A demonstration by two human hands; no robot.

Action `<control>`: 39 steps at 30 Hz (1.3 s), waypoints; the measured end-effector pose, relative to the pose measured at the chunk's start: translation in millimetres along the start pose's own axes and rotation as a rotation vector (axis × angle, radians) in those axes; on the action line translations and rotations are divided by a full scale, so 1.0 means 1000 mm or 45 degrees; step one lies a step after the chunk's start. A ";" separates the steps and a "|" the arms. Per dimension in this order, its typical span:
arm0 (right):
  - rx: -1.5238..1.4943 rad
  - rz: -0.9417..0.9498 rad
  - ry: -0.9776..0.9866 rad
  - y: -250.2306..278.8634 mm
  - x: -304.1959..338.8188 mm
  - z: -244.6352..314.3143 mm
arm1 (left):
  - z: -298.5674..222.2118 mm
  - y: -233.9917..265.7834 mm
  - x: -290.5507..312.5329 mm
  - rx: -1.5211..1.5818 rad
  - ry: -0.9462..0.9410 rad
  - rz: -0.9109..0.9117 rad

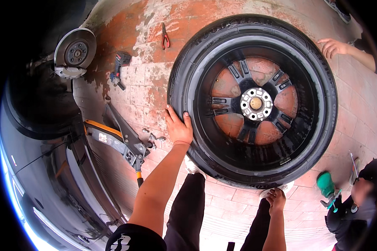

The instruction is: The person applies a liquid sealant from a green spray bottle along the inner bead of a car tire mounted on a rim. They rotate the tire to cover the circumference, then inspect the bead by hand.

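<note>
A large black car wheel, its tyre wet and its inner side with the spokes and hub in view, fills the middle. My left hand rests on the tyre's left edge, fingers spread along the tread and thumb over the sidewall. At the tyre's near edge my right hand has its fingers curled together; whether they grip the rubber or something small is hidden. Both my shoes stand close to the wheel's near side, partly covered by it. Red brick paving shows between the spokes.
On the left a dark car has a bare brake disc. Nearby lie a jack, several lug nuts, a cordless power tool and red-handled pliers. Another person's hand and a person with a green bottle are right.
</note>
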State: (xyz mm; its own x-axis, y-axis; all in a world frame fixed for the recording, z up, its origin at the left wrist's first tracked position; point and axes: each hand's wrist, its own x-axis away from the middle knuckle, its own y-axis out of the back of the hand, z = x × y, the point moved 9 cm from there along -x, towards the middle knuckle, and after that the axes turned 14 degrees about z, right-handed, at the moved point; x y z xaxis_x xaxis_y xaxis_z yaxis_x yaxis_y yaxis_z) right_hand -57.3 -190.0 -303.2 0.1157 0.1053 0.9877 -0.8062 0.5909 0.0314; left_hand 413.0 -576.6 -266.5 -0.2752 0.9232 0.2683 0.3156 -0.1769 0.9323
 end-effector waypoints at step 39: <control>-0.661 0.366 0.470 -0.015 -0.202 0.026 | 0.015 -0.029 0.106 0.321 0.254 -0.089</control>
State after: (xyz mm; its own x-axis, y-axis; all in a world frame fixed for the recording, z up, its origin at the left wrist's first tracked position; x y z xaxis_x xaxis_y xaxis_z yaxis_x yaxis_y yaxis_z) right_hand -83.5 -241.5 -499.5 0.2028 0.5253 0.8264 -0.4636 0.7948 -0.3915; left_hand 388.2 -468.2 -268.3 -0.4684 0.8407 0.2716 0.4981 -0.0026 0.8671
